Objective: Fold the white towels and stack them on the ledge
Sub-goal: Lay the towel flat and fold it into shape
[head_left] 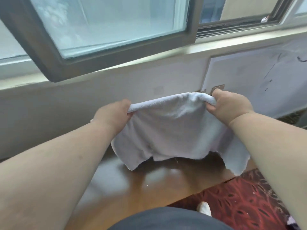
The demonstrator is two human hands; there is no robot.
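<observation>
Dark-clothed torso (166,219) at 6 o'clock. Left hand (114,116) and right hand (230,107) each pinch the folded top edge of the white towel (171,130) — long axis 9-to-3, right hand higher. Towel hangs doubled, hem just above the wooden ledge (132,180) — lowering likely next.

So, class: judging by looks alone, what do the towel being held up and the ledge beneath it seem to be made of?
Towel: soft woven cloth, probably cotton terry or microfibre; matte, fuzzy nap, limp drape, frayed lower edge. Both hands, left hand and right hand, grip its rolled top edge.
Ledge: appears to be wood or wood veneer with a glossy varnish; warm brown tone and bright window reflections, though laminate is possible.
</observation>
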